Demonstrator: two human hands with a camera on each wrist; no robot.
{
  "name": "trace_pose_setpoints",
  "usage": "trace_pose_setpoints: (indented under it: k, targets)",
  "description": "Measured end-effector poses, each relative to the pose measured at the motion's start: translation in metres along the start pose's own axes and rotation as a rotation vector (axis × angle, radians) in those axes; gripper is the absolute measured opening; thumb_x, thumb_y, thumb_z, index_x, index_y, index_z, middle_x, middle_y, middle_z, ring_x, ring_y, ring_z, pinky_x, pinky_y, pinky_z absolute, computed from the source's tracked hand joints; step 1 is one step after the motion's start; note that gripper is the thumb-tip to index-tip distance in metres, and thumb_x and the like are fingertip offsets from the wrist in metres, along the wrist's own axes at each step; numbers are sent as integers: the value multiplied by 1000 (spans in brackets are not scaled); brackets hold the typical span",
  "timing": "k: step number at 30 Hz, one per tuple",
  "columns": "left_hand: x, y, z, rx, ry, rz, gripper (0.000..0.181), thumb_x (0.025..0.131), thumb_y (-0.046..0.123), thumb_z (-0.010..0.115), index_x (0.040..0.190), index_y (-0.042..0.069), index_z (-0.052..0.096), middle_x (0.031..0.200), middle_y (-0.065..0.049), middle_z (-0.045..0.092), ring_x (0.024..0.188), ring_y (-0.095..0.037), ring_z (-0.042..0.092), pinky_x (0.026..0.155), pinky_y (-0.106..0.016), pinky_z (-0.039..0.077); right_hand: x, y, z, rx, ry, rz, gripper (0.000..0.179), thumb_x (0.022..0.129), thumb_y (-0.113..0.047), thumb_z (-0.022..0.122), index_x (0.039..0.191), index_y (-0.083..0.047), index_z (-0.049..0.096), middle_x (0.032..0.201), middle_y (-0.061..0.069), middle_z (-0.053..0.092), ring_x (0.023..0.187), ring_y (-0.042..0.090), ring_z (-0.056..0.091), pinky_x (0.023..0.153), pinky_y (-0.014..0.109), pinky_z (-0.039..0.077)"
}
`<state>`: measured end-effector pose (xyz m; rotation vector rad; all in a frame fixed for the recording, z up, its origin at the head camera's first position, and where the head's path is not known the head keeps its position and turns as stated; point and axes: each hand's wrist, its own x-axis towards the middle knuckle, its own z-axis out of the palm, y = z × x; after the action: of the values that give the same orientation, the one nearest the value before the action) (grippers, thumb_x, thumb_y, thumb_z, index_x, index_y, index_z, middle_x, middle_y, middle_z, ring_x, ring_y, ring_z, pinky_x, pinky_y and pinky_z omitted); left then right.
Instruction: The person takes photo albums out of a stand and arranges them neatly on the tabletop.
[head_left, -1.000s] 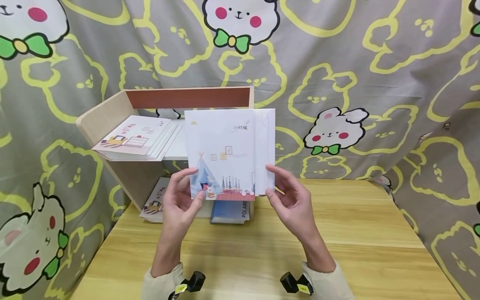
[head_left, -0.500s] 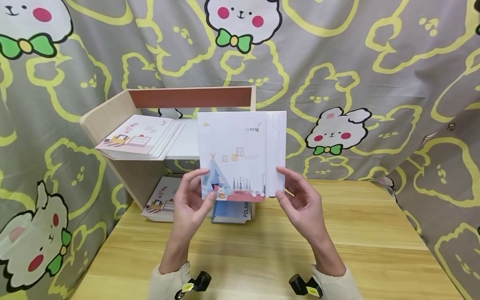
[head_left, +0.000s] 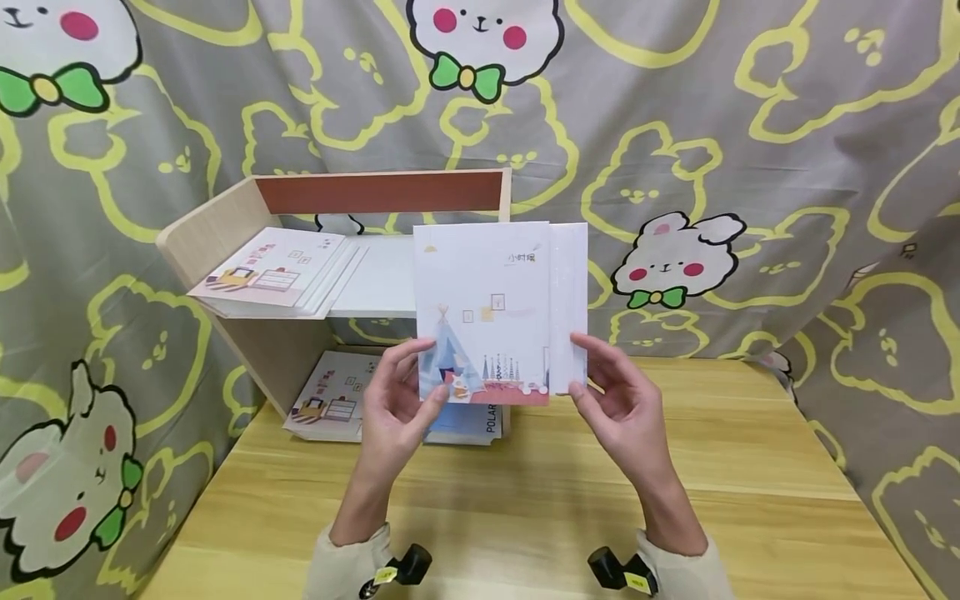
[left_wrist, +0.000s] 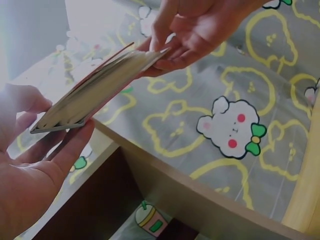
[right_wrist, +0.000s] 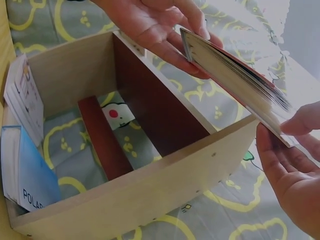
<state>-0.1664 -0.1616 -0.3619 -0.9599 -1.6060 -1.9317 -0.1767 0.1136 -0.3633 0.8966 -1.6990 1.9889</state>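
Observation:
A square white photo album (head_left: 480,275), with a blue tent and a pink strip printed on its cover, is held up before the shelf unit. My left hand (head_left: 401,412) pinches its lower left edge, thumb in front. Opposite, my right hand (head_left: 622,408) pinches the white back part that sticks out past the front cover on the right. Seen edge-on in the left wrist view, the album (left_wrist: 95,87) has pages slightly fanned between its covers. The right wrist view also shows both hands gripping opposite ends of the album (right_wrist: 235,75).
Behind the album stands a wooden shelf unit (head_left: 206,221) on the wooden table (head_left: 712,450). White albums (head_left: 262,267) lean on its upper shelf; another white album (head_left: 330,408) and a blue "POLAR…" book (head_left: 461,425) sit below. A patterned curtain (head_left: 675,100) hangs around the table.
Both hands have moved to the right with the album, uncovering more of the white upper shelf. Their grip on its two edges looks the same.

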Motion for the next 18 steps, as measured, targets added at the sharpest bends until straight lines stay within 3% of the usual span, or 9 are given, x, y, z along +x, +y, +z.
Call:
trace_pose_setpoints:
  k: [4,11,18]
  targets:
    - [1,-3,6,-11,11,-27,51,92,-15,60,140,-13,42,134,-22,55,113,-26,62,88,-30,59,-1,-1,-7,-6,-10,15,54,89,23,60,141,11,51,141,23,55,123,27,61,95,34,56]
    - [3,-10,16,-16,8,-46,51,92,-16,60,139,-11,44,132,-22,57,110,-25,62,81,-28,60,-3,-2,-21,0,-29,10,55,88,26,58,140,14,49,141,23,53,123,26,62,94,33,56]
    - [4,-13,28,-22,3,-57,51,91,-15,61,140,-10,45,131,-21,57,110,-26,63,88,-33,60,-5,-4,-32,15,-14,6,54,88,25,58,140,16,48,141,24,54,123,26,62,93,32,56]
